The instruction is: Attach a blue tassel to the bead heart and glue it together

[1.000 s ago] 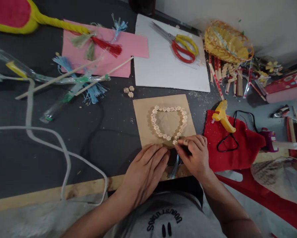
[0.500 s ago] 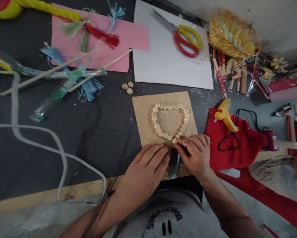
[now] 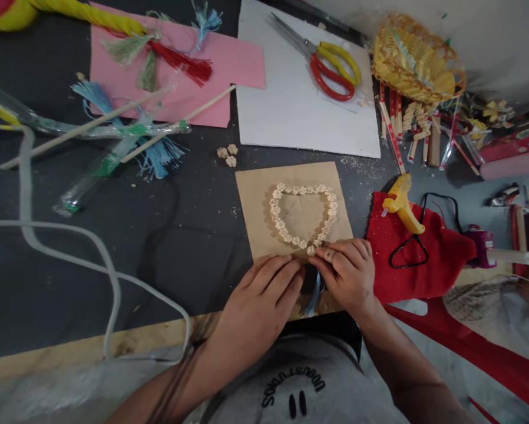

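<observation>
A heart-shaped outline of small pale flower pieces [image 3: 303, 190] lies on a square of brown paper [image 3: 256, 203]. At the heart's lower tip my right hand [image 3: 349, 274] pinches one small flower piece [image 3: 311, 250] between thumb and forefinger, touching the outline. My left hand [image 3: 260, 297] rests palm down over the paper's lower edge, fingers stretched out and lying together, holding nothing visible. Its fingertips are just left of that tip. Between the two hands a blue tassel [image 3: 312, 301] hangs down at the table edge; its upper end is partly hidden.
Several loose flower pieces [image 3: 227, 154] sit beyond the paper. Scissors [image 3: 333, 73] lie on a white board [image 3: 268, 112]. To the right, a yellow glue gun [image 3: 402, 205] rests on red cloth [image 3: 441, 247]. A wicker basket [image 3: 417, 62] stands behind; a grey cord [image 3: 109, 271] loops at left.
</observation>
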`<state>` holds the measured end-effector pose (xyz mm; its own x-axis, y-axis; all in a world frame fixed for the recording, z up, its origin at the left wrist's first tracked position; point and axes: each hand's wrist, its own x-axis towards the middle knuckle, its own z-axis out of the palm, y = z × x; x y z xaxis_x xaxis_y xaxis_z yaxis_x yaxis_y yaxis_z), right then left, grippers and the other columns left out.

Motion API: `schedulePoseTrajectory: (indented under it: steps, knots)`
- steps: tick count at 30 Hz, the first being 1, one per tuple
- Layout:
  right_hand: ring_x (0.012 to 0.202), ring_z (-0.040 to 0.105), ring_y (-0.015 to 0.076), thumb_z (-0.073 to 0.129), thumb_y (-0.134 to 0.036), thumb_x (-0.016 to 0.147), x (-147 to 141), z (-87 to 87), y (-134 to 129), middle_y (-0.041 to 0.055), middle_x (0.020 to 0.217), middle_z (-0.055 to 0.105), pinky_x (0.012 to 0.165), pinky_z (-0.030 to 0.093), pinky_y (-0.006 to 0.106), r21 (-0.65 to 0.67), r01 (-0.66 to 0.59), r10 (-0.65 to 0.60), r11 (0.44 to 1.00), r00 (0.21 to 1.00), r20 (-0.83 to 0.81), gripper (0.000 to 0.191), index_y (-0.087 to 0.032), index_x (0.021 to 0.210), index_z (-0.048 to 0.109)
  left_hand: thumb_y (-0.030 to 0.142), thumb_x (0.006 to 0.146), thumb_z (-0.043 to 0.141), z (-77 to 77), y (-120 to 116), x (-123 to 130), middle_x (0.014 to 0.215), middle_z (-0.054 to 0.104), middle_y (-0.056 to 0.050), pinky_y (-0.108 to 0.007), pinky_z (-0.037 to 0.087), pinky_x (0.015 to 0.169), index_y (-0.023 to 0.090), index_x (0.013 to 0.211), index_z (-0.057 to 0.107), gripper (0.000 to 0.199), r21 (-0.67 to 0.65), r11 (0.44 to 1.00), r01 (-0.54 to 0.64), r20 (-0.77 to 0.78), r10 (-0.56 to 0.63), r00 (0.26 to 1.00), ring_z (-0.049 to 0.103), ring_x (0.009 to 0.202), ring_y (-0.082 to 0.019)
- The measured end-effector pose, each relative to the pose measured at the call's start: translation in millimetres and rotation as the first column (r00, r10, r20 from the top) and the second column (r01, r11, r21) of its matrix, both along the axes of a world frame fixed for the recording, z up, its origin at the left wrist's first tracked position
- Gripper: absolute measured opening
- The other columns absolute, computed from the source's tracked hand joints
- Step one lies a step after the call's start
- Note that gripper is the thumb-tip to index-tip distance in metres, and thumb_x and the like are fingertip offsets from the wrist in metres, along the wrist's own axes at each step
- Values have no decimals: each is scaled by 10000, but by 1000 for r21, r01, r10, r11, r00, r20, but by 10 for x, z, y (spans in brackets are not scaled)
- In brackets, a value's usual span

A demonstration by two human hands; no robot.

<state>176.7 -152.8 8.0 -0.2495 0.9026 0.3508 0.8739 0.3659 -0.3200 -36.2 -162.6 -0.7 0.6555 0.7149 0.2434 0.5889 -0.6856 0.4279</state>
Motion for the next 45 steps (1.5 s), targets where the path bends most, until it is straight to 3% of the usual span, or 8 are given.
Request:
schedulePoseTrajectory:
  steps: [25, 34, 45]
  knots:
    - [761, 650, 168, 727, -207, 910, 0, -17, 14, 8, 818, 742, 737, 464, 342, 55, -15, 15, 998, 1000, -4, 58, -241, 943, 694, 138, 968, 520, -24, -13, 1, 1271, 669, -104, -462, 487, 1053, 113, 1233, 665, 303, 8, 1000, 4, -6, -4, 1000, 540, 1210, -286]
    - [796, 646, 182, 758, -238, 888, 16, 69, 66, 24, 851, 736, 768, 447, 358, 31, -65, 64, 997, 997, 53, 143, -217, 1017, 702, 139, 981, 512, -7, 20, 30, 1234, 695, -86, -436, 502, 1042, 123, 1194, 694, 280, 36, 999, -20, 0, 20, 1000, 571, 1183, -267]
    - [819, 624, 186, 728, -207, 904, 23, 63, 143, 19, 847, 729, 792, 436, 364, 30, -119, 116, 992, 989, 88, 73, -224, 958, 682, 144, 1009, 459, 23, 32, 28, 1218, 712, -67, -431, 516, 1036, 132, 1185, 704, 302, 50, 998, -26, -12, 27, 1000, 588, 1172, -258]
